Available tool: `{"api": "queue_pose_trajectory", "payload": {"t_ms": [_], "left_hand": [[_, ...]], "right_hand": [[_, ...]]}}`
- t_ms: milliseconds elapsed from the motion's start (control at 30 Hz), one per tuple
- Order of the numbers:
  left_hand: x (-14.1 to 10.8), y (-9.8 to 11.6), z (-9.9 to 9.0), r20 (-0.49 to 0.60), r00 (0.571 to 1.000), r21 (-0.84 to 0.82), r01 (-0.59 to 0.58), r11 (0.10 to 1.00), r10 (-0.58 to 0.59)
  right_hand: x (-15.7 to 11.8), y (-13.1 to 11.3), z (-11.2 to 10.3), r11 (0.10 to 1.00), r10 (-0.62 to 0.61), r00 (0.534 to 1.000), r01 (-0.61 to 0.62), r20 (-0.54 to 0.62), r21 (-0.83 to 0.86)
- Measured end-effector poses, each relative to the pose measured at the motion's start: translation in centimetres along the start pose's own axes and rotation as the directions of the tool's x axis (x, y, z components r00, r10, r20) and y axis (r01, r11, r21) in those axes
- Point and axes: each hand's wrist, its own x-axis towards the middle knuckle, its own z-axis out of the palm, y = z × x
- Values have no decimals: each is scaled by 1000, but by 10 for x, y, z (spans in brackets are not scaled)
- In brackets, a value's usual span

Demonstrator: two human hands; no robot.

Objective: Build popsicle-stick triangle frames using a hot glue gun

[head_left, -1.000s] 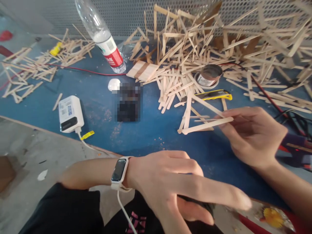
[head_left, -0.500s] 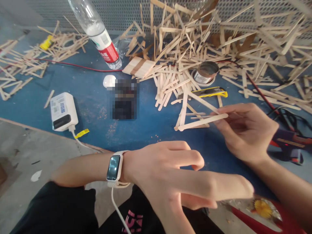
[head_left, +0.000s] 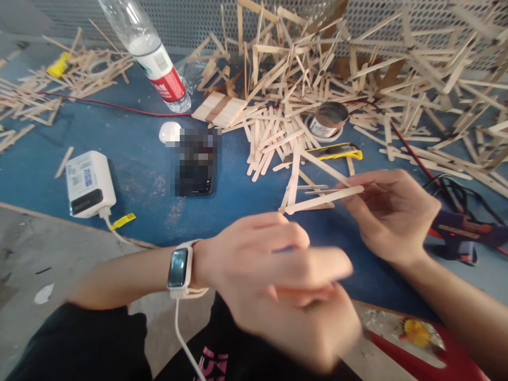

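Observation:
My right hand (head_left: 397,217) pinches a corner of a frame of popsicle sticks (head_left: 325,200) between thumb and fingers. The frame is made of several pale sticks joined at their ends, and it stands above the blue table. Lower and to the left, my left hand (head_left: 278,275) is blurred, with bent fingers and the thumb apart from them; nothing shows in it. A white watch (head_left: 180,269) is on that wrist, with a white cable running down from it. Just behind the frame lies a yellow utility knife (head_left: 337,152).
Loose popsicle sticks and joined stick frames (head_left: 301,69) pile up at the back. A round tin (head_left: 328,120), a water bottle (head_left: 164,79), a banded stick bundle (head_left: 218,109), a phone (head_left: 198,174) and a white power bank (head_left: 89,182) stand or lie around. A dark glue gun (head_left: 464,233) lies at right.
My left hand has drawn back leftward, and its fingers and thumb have bent inward from a wider spread. My right hand still grips the stick frame. The whole view has shifted slightly.

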Motion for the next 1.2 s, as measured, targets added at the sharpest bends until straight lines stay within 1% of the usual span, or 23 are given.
{"api": "queue_pose_trajectory", "payload": {"t_ms": [33,67,100,133,167,200,233,267,300,333,367,433,533,633,700,767,800,1000,1067,1133,1200], "left_hand": [[5,-10,-2,-71,971,-28,-231,973,228],[9,-20,-3,-63,959,-49,-281,958,278],[12,-30,-4,-117,973,-51,-203,978,196],[14,-40,-5,-136,987,-58,-94,994,86],[15,-48,-5,-139,988,-111,45,993,-61],[15,-55,-5,-111,970,-178,194,965,-216],[14,-61,-4,-40,937,-246,328,912,-348],[13,-66,-3,50,896,-299,435,850,-441],[12,-71,-1,131,862,-319,504,803,-489],[12,-76,1,175,845,-315,535,784,-505],[13,-80,3,200,844,-293,536,791,-498],[18,-86,7,211,868,-222,491,842,-450],[28,-93,11,217,909,-100,385,918,-357],[36,-98,15,239,940,-2,249,968,-242],[38,-101,17,266,951,63,143,988,-155],[38,-104,19,283,955,123,52,991,-85],[37,-106,20,286,956,141,25,990,-65],[34,-109,22,340,940,55,18,998,-35],[33,-108,23,334,942,64,-23,998,1],[33,-106,23,318,946,72,-89,993,61],[32,-104,22,311,944,62,-131,989,106]], "right_hand": [[0,0,1,1000,-6,1000,6,-6,15],[1,0,1,1000,-5,1000,6,-11,27],[1,0,1,999,-1,1000,1,-17,38],[1,1,1,999,6,1000,-6,-18,45],[1,1,1,999,12,1000,-11,-19,49],[1,2,1,998,23,1000,-22,-18,50],[0,2,1,998,35,999,-34,-16,50],[0,3,1,998,44,999,-43,-14,45],[-1,3,0,998,52,999,-51,-15,35],[-2,4,0,998,56,998,-56,-19,23],[-3,4,0,998,55,998,-54,-22,14],[-5,5,-1,999,46,999,-46,-17,11],[-7,7,-2,998,43,999,-43,15,41],[-8,6,-3,999,4,999,-6,46,45],[-7,5,-4,999,-41,998,40,49,23],[-6,3,-4,997,-79,995,80,52,0],[-6,3,-4,995,-95,994,96,56,-10],[-4,3,-7,986,-164,984,166,70,-32],[-2,2,-8,983,-175,982,179,75,-45],[2,-1,-9,980,-184,979,190,90,-59],[7,-4,-12,976,-198,972,207,125,-68]]}}
